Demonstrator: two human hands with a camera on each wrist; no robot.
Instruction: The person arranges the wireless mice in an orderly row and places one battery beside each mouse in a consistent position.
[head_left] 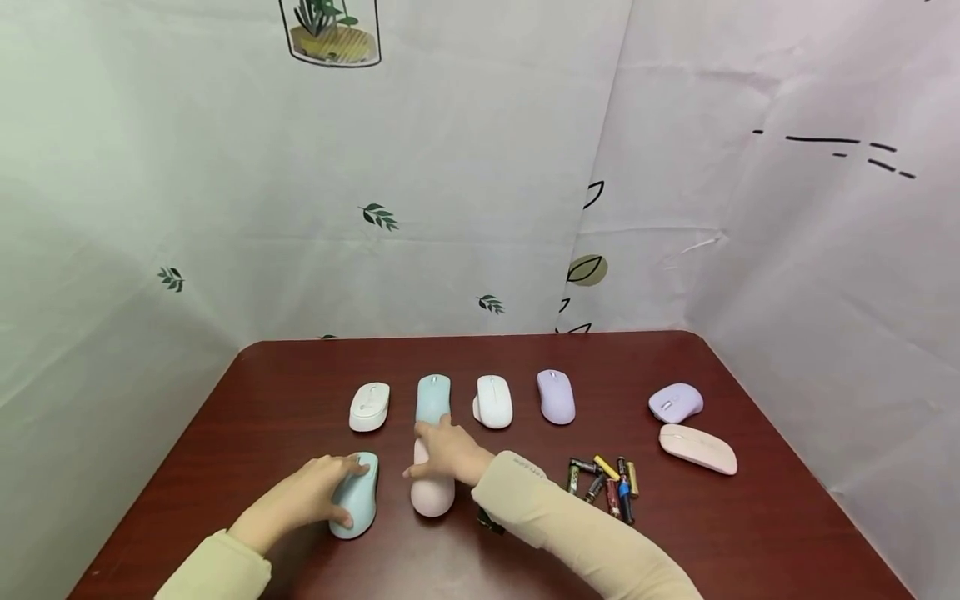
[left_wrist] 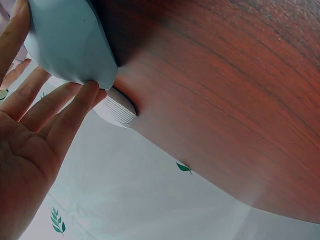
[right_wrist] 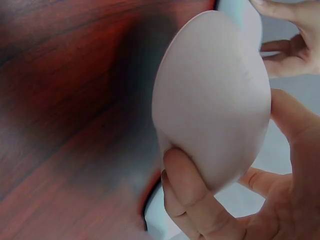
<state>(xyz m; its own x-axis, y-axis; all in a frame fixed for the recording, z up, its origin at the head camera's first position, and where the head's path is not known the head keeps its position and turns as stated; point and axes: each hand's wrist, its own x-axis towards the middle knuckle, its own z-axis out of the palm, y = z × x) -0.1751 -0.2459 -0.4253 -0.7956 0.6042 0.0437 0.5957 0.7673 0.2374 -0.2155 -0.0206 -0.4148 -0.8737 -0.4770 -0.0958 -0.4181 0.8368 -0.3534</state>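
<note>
My left hand (head_left: 309, 493) grips a light blue computer mouse (head_left: 358, 500) by its sides at the table's front left. In the left wrist view the fingertips press along the edge of this blue mouse (left_wrist: 70, 40). To its right, my right hand (head_left: 452, 454) holds a pale pink mouse (head_left: 432, 497). Thumb and fingers pinch the pink mouse (right_wrist: 212, 95) from both sides in the right wrist view. Just behind the right hand lies a second light blue mouse (head_left: 432, 398), its near end hidden by the fingers.
Along the back of the dark red table (head_left: 285, 392) lie a white-green mouse (head_left: 370, 407), a white mouse (head_left: 493, 402) and a lilac mouse (head_left: 556, 397). Another lilac mouse (head_left: 677, 403) and a peach mouse (head_left: 698, 448) lie at right. Several batteries (head_left: 611, 487) are scattered beside the right sleeve.
</note>
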